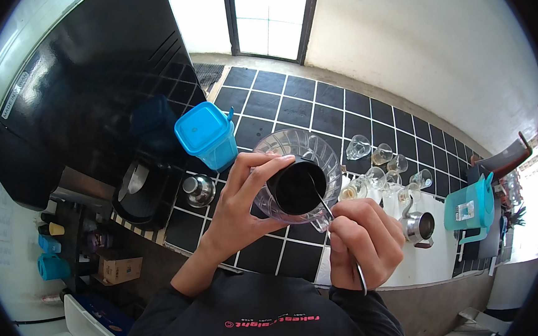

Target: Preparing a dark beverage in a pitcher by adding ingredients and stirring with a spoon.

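Note:
My left hand (234, 212) grips a black cylindrical cup (296, 194) from the side. The cup's open mouth faces up towards me, and its inside is too dark to make out. In my right hand (368, 243) is a thin metal utensil (324, 203), probably a spoon; its far end reaches into the cup, and its other end sticks out below my fist. Behind and below the cup is a clear ribbed plastic dripper (326, 152), partly covered by the cup and my left fingers. Whether cup and dripper touch cannot be told.
A blue lidded container (208, 137) and a steel shaker (199, 190) stand left on the black-tiled counter (288, 108). A black machine (94, 72) rises beyond them. Several small glasses (380, 154), a steel gooseneck kettle (418, 228) and a teal pitcher (469, 208) are at right.

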The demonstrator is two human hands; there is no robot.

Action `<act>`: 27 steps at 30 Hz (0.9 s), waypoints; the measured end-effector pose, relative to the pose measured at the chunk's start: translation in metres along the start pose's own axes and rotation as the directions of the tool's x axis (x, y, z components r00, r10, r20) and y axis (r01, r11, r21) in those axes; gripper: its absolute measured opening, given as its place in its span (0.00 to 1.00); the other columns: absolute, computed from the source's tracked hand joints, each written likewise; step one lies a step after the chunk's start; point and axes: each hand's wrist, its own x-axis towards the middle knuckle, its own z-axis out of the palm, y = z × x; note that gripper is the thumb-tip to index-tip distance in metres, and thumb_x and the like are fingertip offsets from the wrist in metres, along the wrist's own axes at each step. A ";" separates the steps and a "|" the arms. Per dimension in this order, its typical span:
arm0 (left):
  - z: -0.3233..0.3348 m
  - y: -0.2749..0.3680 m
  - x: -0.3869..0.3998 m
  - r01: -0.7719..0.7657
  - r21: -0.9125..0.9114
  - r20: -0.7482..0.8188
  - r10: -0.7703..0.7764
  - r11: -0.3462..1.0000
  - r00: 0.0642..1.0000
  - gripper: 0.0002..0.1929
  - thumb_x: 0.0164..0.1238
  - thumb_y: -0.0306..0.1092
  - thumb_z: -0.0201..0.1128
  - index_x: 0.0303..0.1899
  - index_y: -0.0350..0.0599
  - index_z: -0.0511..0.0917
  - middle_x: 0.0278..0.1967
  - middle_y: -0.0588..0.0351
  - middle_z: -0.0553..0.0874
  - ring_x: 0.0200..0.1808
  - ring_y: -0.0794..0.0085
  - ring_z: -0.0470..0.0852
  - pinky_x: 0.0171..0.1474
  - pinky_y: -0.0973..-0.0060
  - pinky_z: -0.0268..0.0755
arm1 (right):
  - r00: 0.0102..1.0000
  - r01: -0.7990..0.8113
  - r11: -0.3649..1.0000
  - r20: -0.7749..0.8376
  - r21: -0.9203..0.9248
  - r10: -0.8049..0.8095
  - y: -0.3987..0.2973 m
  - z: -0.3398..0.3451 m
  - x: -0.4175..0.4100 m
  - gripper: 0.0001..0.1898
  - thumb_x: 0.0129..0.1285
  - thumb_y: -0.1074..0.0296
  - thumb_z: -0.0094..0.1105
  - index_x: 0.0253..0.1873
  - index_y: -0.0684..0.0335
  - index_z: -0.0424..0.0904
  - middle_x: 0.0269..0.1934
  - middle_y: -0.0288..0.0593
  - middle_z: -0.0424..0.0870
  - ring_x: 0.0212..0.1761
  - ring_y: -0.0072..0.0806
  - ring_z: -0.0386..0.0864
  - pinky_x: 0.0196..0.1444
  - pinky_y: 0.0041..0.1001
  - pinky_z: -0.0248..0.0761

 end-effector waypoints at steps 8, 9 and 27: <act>-0.001 0.000 0.000 0.015 0.008 0.004 -0.015 1.000 1.000 0.43 0.41 0.35 0.85 0.66 0.47 0.77 0.55 0.52 0.76 0.59 0.58 0.79 0.61 0.64 0.76 | 0.994 -0.106 0.991 -0.009 0.081 0.107 -0.006 0.002 -0.002 0.12 0.43 0.79 0.66 0.37 0.67 0.80 0.30 0.46 0.80 0.26 0.35 0.82 0.22 0.28 0.73; -0.001 0.001 0.001 0.008 0.012 0.004 -0.008 1.000 1.000 0.43 0.41 0.35 0.85 0.66 0.47 0.77 0.56 0.51 0.76 0.59 0.58 0.79 0.61 0.64 0.76 | 0.991 -0.120 0.987 -0.047 0.107 0.126 -0.004 0.002 -0.003 0.13 0.42 0.79 0.66 0.37 0.67 0.80 0.30 0.46 0.81 0.26 0.36 0.82 0.22 0.29 0.73; 0.001 -0.004 -0.002 0.024 0.030 0.011 -0.024 0.999 1.000 0.47 0.33 0.37 0.90 0.64 0.45 0.78 0.56 0.52 0.76 0.62 0.58 0.78 0.66 0.62 0.74 | 0.982 0.079 0.994 -0.177 0.071 -0.065 0.010 -0.006 -0.005 0.17 0.37 0.71 0.69 0.38 0.58 0.79 0.30 0.46 0.83 0.25 0.35 0.83 0.17 0.23 0.60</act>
